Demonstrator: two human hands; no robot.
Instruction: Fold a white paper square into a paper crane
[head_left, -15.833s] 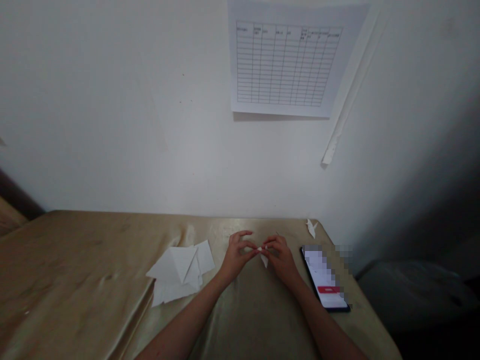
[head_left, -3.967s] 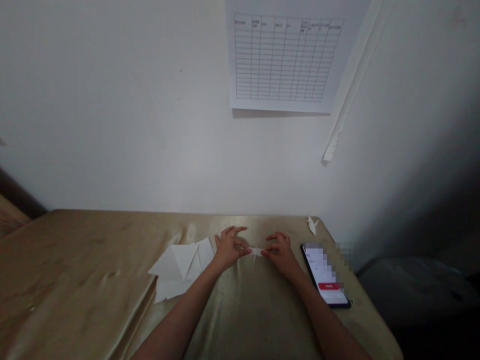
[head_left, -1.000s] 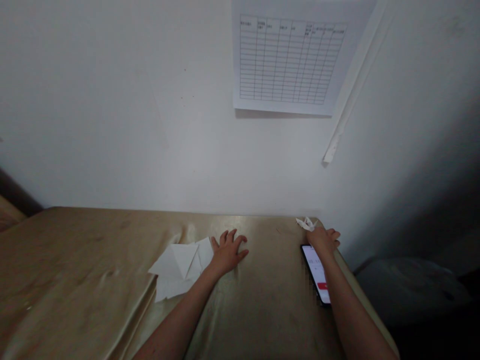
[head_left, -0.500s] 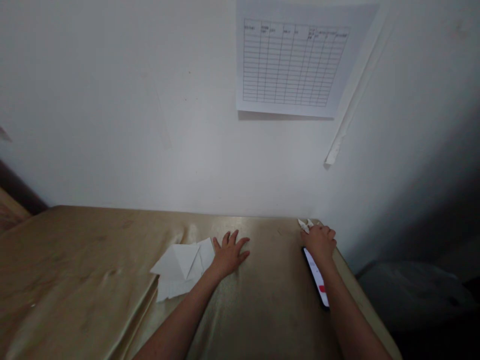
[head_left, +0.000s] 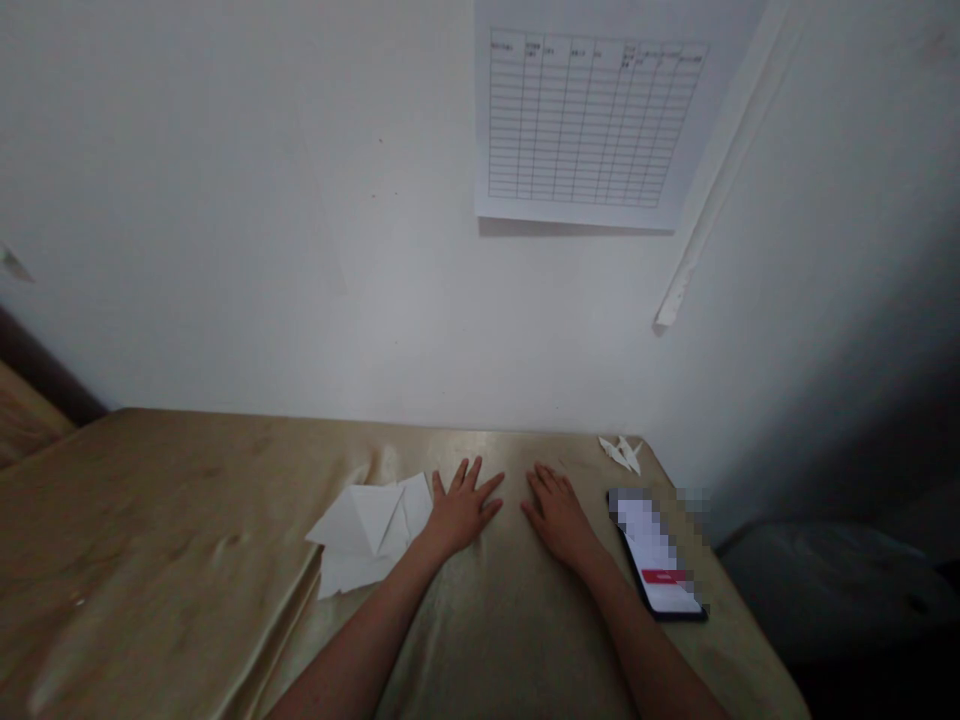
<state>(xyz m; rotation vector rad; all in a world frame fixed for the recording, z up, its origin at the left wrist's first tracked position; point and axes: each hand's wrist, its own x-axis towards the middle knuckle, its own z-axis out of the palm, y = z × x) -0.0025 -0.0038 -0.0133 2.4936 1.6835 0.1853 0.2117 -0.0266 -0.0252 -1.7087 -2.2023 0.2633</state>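
My left hand (head_left: pixel 460 507) lies flat on the tan tablecloth (head_left: pixel 187 540), fingers spread, holding nothing. Its outer edge is right beside a loose pile of white paper sheets (head_left: pixel 367 530). My right hand (head_left: pixel 556 512) also rests flat and open on the cloth, a short gap from the left one. Small folded white paper figures (head_left: pixel 621 453) sit at the table's far right corner, beyond my right hand and apart from it.
A phone (head_left: pixel 658 553) with a lit screen lies near the table's right edge, just right of my right wrist. A printed grid sheet (head_left: pixel 589 120) hangs on the white wall. The floor drops off dark past the table's right edge.
My right hand has come back from the far right corner, leaving the folded paper figure there, and now lies flat by the left hand. The phone is uncovered again.
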